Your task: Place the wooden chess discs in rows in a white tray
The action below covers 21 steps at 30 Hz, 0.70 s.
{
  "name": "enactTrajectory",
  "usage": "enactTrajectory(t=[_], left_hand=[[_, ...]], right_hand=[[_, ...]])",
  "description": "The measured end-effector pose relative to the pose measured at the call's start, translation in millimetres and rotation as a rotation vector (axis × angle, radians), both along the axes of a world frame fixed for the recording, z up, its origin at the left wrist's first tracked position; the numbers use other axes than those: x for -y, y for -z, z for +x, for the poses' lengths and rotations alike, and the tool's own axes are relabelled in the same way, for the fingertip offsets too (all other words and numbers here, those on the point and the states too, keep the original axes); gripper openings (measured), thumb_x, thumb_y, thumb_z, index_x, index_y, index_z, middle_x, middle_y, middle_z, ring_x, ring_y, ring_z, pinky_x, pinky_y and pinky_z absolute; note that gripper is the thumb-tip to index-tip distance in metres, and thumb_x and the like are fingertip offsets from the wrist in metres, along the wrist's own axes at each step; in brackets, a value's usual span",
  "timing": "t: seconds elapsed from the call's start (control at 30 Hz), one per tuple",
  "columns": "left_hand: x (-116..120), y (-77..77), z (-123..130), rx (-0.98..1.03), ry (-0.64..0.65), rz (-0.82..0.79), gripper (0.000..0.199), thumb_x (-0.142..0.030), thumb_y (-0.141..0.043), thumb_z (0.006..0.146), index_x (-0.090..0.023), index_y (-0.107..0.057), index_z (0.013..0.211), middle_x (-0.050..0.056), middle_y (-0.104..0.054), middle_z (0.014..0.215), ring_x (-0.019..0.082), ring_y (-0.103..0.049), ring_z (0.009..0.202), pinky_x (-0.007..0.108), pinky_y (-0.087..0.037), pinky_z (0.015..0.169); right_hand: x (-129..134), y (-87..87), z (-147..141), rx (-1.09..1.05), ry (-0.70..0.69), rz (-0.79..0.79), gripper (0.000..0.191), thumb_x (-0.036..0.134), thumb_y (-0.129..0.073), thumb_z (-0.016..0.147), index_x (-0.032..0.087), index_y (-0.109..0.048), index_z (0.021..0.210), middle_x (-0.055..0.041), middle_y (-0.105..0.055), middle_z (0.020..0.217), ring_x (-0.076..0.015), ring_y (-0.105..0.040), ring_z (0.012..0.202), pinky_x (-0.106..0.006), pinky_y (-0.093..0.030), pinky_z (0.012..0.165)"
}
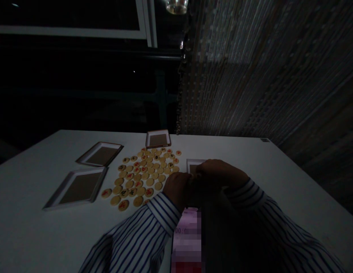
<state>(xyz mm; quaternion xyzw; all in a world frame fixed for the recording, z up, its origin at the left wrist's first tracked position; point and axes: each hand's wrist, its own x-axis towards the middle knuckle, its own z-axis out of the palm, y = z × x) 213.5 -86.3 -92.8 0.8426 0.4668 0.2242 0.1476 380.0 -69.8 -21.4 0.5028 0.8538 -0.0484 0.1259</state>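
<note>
My left hand (178, 187) and my right hand (219, 173) meet in front of me, over the near part of the table. Their fingers are curled in close together in dark shadow; whatever they hold, if anything, is hidden. Just behind them a shallow tray (191, 163) shows in part, the rest covered by my hands. To the left of my hands, many round wooden Chinese chess pieces (145, 176) lie loosely spread. Some show red or black characters, others a plain face.
Shallow trays rest around the pieces: one at the back (158, 147), one at far left (118, 150) and one at near left (97, 185). Below my hands a phone (186, 231) glows. A bead curtain (227, 94) hangs behind the white table (222, 146).
</note>
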Motion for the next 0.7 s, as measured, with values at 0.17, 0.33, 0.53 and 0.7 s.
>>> enactTrajectory(t=[0.17, 0.33, 0.53, 0.7], left_hand=[[-0.1, -4.0, 0.1, -0.033, 0.022, -0.012, 0.023, -0.033, -0.044, 0.082, -0.022, -0.062, 0.090, 0.004, -0.066, 0.086, 0.020, -0.058, 0.084, 0.031, -0.041, 0.073], [-0.2, -1.8, -0.6, -0.008, 0.029, 0.005, 0.027, -0.035, -0.042, 0.083, -0.021, -0.062, 0.094, 0.006, -0.066, 0.087, 0.020, -0.058, 0.085, 0.031, -0.041, 0.074], [2.0, -2.2, -1.6, -0.006, 0.019, 0.054, 0.026, -0.033, -0.042, 0.082, -0.019, -0.062, 0.092, 0.007, -0.066, 0.085, 0.021, -0.058, 0.085, 0.033, -0.042, 0.074], [3.4, -2.3, -3.0, 0.042, 0.014, 0.086, 0.024, -0.032, -0.049, 0.077, -0.019, -0.061, 0.093, 0.007, -0.065, 0.088, 0.022, -0.058, 0.087, 0.035, -0.043, 0.076]], right_hand=[[0.4, 0.5, 2.2, -0.011, -0.010, 0.017, 0.026, 0.039, -0.050, 0.076, 0.020, -0.064, 0.087, -0.0080, -0.067, 0.081, -0.0177, -0.062, 0.067, -0.024, -0.040, 0.053], [2.0, -1.6, 3.8, -0.023, -0.028, 0.028, 0.026, 0.040, -0.050, 0.076, 0.022, -0.062, 0.089, -0.0067, -0.067, 0.082, -0.0176, -0.062, 0.068, -0.024, -0.040, 0.054], [-0.2, -3.4, 2.7, 0.039, 0.010, 0.080, 0.024, 0.034, -0.044, 0.080, 0.021, -0.061, 0.090, -0.0081, -0.066, 0.085, -0.0194, -0.061, 0.073, -0.027, -0.041, 0.059], [-1.9, -9.3, 0.0, 0.041, 0.088, 0.230, 0.029, 0.030, -0.034, 0.084, 0.019, -0.059, 0.094, -0.0095, -0.065, 0.089, -0.0206, -0.060, 0.079, -0.030, -0.040, 0.066]])
